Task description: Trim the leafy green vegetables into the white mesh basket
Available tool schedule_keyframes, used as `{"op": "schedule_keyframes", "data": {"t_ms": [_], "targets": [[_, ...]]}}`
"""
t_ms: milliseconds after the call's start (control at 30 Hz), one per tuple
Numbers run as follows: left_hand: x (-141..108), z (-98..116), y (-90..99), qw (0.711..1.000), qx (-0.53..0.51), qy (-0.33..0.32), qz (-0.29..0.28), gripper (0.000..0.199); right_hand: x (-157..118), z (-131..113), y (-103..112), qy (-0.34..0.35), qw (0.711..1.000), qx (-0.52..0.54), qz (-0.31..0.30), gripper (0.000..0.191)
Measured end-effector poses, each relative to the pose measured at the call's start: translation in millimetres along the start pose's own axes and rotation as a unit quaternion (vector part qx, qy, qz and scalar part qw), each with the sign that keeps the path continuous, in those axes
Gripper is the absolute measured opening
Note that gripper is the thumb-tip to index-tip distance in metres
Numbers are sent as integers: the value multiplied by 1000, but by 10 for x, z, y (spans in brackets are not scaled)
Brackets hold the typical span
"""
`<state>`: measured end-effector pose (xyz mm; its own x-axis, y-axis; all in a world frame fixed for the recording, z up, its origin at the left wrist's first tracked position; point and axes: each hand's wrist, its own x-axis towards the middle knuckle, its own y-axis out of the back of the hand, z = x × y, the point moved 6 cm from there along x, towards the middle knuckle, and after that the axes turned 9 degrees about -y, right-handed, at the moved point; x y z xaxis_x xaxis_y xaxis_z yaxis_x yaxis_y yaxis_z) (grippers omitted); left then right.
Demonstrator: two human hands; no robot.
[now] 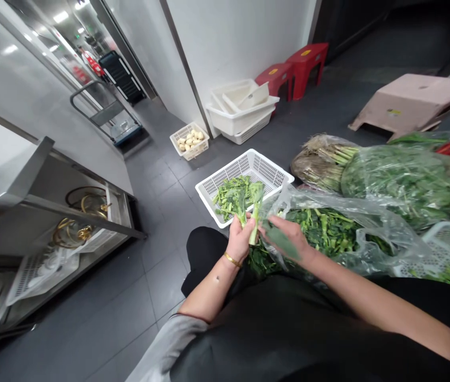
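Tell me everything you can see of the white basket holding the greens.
It is a rectangular white plastic basket with perforated lattice walls, sitting on dark grey floor tiles. Leafy green stems lie loose inside it. A clear plastic bag overlaps its right edge, and the left hand is close to its near corner.

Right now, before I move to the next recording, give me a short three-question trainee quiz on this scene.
1. What circles the wrist of the left hand?
2. True or false: the white slotted plastic basket holds leafy green stalks.
3. Which is nearer the hands: A) the red plastic stools, or B) the clear plastic bag of leafy greens?

Key: 1. A gold bangle. 2. True. 3. B.
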<state>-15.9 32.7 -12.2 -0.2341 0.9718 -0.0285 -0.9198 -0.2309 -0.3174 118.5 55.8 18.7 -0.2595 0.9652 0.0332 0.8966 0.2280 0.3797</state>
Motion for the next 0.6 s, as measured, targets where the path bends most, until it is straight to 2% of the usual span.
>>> {"op": "schedule_keyframes", "data": {"t_ms": [100, 167, 200, 233, 300, 367, 400, 467, 533, 600], "targets": [[-64, 39, 105, 995, 78, -58, -7, 41, 105, 114, 29, -97, 995, -5, -35, 45], [-126, 14, 110, 989, 125, -62, -39, 39, 244, 167, 23, -145, 987, -32, -65, 51], [-152, -17, 99, 989, 132, -51, -49, 39, 299, 157, 19, -144, 986, -58, -67, 51], [-167, -51, 80, 990, 128, -37, -54, 39, 331, 122, 19, -126, 987, -91, -52, 48], [-155, -87, 48, 995, 90, -18, -35, 39, 294, -13, -5, -38, 990, -134, -6, 37], [-100, -68, 44, 1000, 22, -11, 5, 39, 154, -130, -74, 63, 992, -110, 8, 27], [-69, -47, 43, 1000, -17, -4, 12, 39, 98, -124, -98, 75, 994, -73, 3, 27], [-35, 1, 32, 996, -85, 19, -13, 38, 93, 18, -114, 8, 999, 31, -27, 35], [-62, 32, -1, 989, -119, 46, -77, 37, 192, 196, -92, -96, 988, 115, -49, 44], [-121, 22, -24, 983, -131, 59, -114, 37, 309, 235, -77, -128, 980, 125, -84, 48]]}}
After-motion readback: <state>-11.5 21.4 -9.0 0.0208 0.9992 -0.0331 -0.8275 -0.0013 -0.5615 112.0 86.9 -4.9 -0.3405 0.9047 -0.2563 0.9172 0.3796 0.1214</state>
